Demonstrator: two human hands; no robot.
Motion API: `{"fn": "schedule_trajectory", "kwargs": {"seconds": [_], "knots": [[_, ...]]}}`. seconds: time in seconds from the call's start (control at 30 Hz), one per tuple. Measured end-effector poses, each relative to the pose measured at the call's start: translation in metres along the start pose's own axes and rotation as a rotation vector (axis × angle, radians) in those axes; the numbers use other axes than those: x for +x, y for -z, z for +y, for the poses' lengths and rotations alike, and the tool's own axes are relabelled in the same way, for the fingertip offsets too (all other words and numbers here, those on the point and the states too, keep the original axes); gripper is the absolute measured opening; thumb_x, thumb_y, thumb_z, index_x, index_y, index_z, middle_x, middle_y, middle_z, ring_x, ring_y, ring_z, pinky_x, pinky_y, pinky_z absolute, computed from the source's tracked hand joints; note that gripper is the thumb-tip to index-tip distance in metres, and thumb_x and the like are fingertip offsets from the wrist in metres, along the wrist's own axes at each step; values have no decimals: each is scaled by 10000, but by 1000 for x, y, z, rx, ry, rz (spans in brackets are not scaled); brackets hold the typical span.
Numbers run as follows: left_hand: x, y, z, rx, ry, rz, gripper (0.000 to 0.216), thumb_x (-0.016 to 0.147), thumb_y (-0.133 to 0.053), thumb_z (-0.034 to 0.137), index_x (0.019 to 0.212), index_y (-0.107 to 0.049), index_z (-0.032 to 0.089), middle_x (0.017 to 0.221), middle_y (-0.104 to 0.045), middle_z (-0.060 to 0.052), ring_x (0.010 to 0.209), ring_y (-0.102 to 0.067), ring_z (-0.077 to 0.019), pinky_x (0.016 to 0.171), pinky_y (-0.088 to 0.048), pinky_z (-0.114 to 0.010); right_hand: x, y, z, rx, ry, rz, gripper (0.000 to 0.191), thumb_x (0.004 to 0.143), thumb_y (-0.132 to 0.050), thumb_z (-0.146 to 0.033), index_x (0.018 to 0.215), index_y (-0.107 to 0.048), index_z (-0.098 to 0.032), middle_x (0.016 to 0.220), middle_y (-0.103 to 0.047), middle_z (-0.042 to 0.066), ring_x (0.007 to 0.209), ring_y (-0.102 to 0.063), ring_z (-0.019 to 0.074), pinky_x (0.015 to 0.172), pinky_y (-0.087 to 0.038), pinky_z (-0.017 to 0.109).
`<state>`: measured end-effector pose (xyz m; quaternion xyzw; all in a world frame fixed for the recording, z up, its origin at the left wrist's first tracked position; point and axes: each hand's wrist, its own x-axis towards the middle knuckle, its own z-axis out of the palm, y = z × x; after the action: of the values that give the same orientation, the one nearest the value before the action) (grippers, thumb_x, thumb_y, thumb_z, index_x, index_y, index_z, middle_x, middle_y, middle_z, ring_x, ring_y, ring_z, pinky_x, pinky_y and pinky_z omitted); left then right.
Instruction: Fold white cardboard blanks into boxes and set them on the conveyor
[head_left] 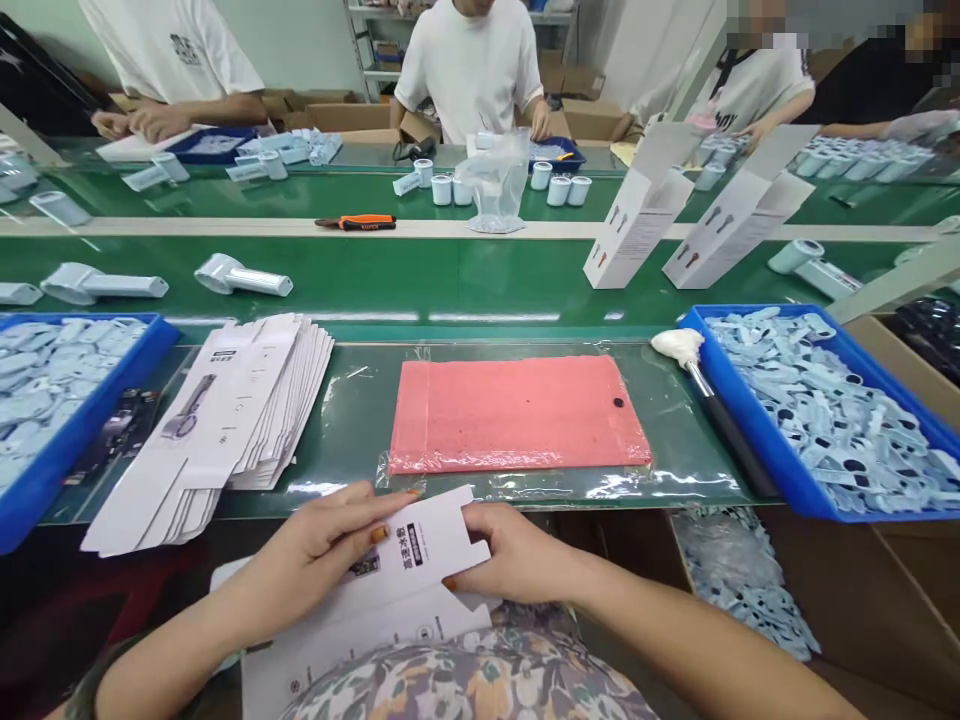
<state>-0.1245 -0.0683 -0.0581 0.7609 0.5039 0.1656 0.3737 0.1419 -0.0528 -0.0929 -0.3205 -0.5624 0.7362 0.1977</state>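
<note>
A white printed carton [431, 535] lies across my lap at the table's front edge, partly flat, with its end flaps sticking out. My left hand [330, 545] grips its upper left side, thumb on the printed face. My right hand [517, 555] holds the right end by the flaps, its fingers partly hidden behind the cardboard. More white cardboard reaches down towards my body beneath the left hand. To the left rests a fanned stack of flat printed cartons [225, 400]. Beyond my hands is a pink pad [517, 415] under clear plastic.
Blue trays [806, 480] [161, 340] of light-blue plastic parts flank the bench. A black-handled brush [720, 420] lies by the right one. Two open standing cartons [626, 235] [705, 240], handheld fan bodies [240, 277] and orange-handled pliers [367, 222] sit on the green belt [360, 265]. Co-workers sit opposite.
</note>
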Motion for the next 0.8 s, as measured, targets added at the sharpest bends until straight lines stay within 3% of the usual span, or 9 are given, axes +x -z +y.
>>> {"fn": "schedule_trajectory", "kwargs": {"seconds": [0.1, 0.2, 0.27, 0.37, 0.47, 0.6, 0.73, 0.8], "knots": [[-3, -6, -8, -107, 56, -102, 433, 1034, -451, 485, 1397, -657, 373, 1087, -755, -35, 951, -695, -191, 851, -566, -265, -6, -7, 7, 27, -32, 6, 236, 693, -634, -201, 917, -695, -158, 784, -618, -35, 686, -531, 113, 648, -447, 220], [-3, -3, -4, -192, 113, -194, 476, 1012, -508, 511, 1452, -608, 362, 1377, -695, -34, 1192, -665, -249, 1030, -534, -329, -7, -13, 11, 134, -106, 42, 286, 644, -660, -211, 924, -687, -164, 768, -625, -42, 675, -528, 111, 646, -443, 219], [-4, 2, 1, -219, 161, -248, 514, 1005, -514, 526, 1478, -582, 336, 1279, -732, -30, 1117, -688, -240, 945, -574, -314, -6, -17, 15, 176, -141, 62, 320, 610, -701, -222, 925, -694, -169, 787, -651, -37, 703, -548, 122, 680, -458, 231], [-7, 7, 4, -243, 204, -316, 571, 1004, -497, 543, 1514, -537, 290, 977, -739, -10, 850, -690, -182, 715, -587, -244, -5, -22, 19, 156, -137, 113, 337, 591, -692, -212, 926, -700, -171, 799, -664, -31, 714, -554, 132, 685, -453, 238], [-9, 12, 5, -255, 157, -358, 607, 1007, -509, 528, 1555, -483, 266, 905, -717, -12, 714, -639, -141, 625, -550, -201, -4, -25, 19, 99, -86, 187, 317, 567, -687, -213, 880, -690, -168, 822, -681, -15, 741, -559, 150, 686, -438, 241], [-12, 20, 18, -242, 46, -341, 607, 992, -565, 495, 1557, -482, 290, 1139, -744, -53, 887, -687, -190, 764, -579, -249, -4, -31, 21, 43, -42, 204, 262, 562, -687, -239, 814, -690, -170, 823, -698, 7, 748, -566, 177, 692, -433, 265], [-21, 15, 30, -284, 30, -546, 662, 955, -607, 503, 1569, -468, 299, 1356, -692, -58, 1103, -685, -269, 986, -545, -343, -1, -34, 31, 75, -91, 242, 137, 602, -651, -301, 673, -634, -185, 710, -657, 12, 664, -531, 176, 645, -411, 282], [-23, 6, 25, -362, 71, -566, 711, 936, -626, 516, 1586, -439, 296, 1454, -630, -63, 1219, -641, -297, 1078, -495, -381, 2, -33, 33, 29, -67, 257, 119, 615, -647, -294, 642, -596, -191, 669, -619, 7, 642, -518, 173, 626, -401, 280]]}}
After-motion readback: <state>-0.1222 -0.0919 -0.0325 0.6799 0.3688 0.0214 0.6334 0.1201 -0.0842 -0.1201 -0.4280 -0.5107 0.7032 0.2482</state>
